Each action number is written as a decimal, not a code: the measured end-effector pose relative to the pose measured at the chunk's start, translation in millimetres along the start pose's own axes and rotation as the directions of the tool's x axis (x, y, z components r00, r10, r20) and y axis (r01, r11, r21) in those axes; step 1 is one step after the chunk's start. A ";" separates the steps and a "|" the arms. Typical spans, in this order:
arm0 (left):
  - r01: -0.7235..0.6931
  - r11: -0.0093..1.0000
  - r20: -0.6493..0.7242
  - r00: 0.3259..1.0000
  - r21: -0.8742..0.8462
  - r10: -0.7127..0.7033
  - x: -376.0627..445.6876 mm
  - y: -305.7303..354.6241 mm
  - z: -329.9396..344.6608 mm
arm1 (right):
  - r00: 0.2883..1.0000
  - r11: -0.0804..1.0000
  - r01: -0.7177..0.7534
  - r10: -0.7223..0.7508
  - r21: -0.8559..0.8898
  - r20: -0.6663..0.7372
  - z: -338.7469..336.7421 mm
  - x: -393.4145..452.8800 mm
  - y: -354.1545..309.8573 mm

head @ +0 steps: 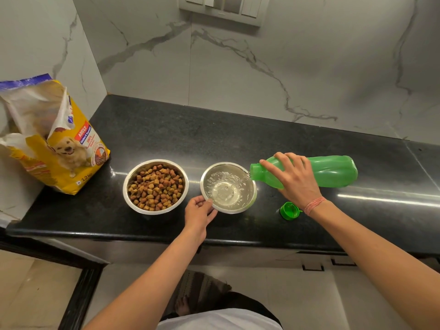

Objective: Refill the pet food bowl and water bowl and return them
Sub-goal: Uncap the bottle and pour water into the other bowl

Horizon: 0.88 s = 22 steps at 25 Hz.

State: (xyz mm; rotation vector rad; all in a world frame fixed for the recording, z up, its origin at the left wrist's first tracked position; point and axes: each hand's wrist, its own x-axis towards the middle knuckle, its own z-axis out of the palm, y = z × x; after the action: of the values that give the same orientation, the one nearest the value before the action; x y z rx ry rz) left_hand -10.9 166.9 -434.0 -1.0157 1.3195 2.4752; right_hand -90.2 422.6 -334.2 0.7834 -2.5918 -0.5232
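- A torn-open food bag [59,148] is standing at the far left of the black counter [238,134].
- The food bowl [155,186], full of kibble, is sitting just left of the water bowl [228,188].
- My left hand [198,214] is pinching the water bowl's near rim.
- My right hand [295,178] is gripping the green bottle [328,171], tipped sideways, water streaming into the bowl.
- The cap [290,210] is lying by my right wrist.
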 end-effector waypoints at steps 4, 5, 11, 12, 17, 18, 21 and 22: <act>-0.004 1.000 -0.001 1.000 -0.001 0.004 0.0 -0.7 -0.4 | 1.000 1.000 0.003 -0.003 -0.006 -0.003 1.3 0.2 -0.5; -0.006 1.000 0.000 1.000 0.000 0.006 0.0 -0.8 -0.5 | 1.000 1.000 0.003 -0.003 -0.007 -0.005 1.5 0.2 -0.6; -0.004 1.000 0.000 1.000 -0.008 0.004 0.2 -0.7 0.2 | 1.000 1.000 0.003 -0.003 -0.015 -0.024 1.9 -0.2 -0.7; -0.004 1.000 0.001 1.000 -0.008 0.004 0.1 -0.7 0.3 | 1.000 1.000 0.004 -0.004 -0.018 -0.026 2.2 -0.2 -0.7; -0.009 1.000 0.001 1.000 -0.003 0.009 -0.5 -1.3 -0.4 | 1.000 0.999 0.005 -0.006 -0.035 -0.027 3.5 -0.3 0.9; -0.009 1.000 0.002 1.000 -0.001 0.009 -0.2 -1.4 -0.4 | 1.000 0.999 0.002 -0.003 -0.039 -0.029 3.9 -0.3 1.4; -0.008 1.000 0.008 1.000 -0.005 0.008 0.5 -2.3 -1.0 | 0.999 0.999 0.001 -0.003 -0.042 -0.039 5.0 -0.2 1.7; -0.009 1.000 0.008 1.000 -0.006 0.009 0.8 -2.6 -1.4 | 0.999 0.999 0.003 -0.005 -0.042 -0.044 5.6 -0.2 1.8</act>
State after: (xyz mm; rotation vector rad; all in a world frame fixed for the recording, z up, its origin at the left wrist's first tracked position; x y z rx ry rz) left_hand -9.7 167.2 -436.8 -1.0017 1.3178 2.4882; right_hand -93.5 425.4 -338.2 0.7776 -2.5314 -0.5532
